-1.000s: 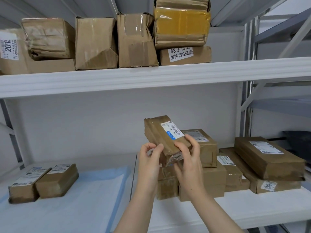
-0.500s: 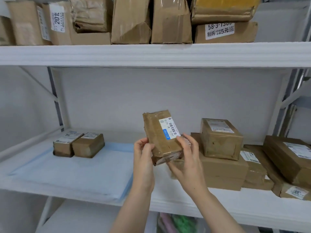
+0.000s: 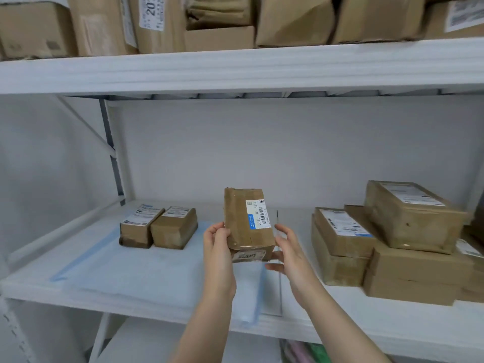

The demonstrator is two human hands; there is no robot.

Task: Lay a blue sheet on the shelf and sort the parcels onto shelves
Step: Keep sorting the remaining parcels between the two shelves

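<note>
I hold a small brown parcel (image 3: 247, 224) with a white and blue label upright above the middle shelf (image 3: 392, 328). My left hand (image 3: 218, 247) grips its left edge. My right hand (image 3: 286, 247) cups its right side and bottom corner. Below it a pale blue sheet (image 3: 136, 265) lies flat on the left part of the shelf. Two small brown parcels (image 3: 158, 226) sit side by side at the back of the sheet.
A stack of several brown parcels (image 3: 387, 239) fills the right part of the shelf. The upper shelf (image 3: 235, 66) carries a row of larger cardboard boxes (image 3: 293, 19). A grey upright post (image 3: 112, 153) stands at the back left. Coloured items show below the shelf (image 3: 306, 352).
The parcel has moved left, away from the right stack and over the right edge of the blue sheet. It has turned more upright. My view has swung left and down.
</note>
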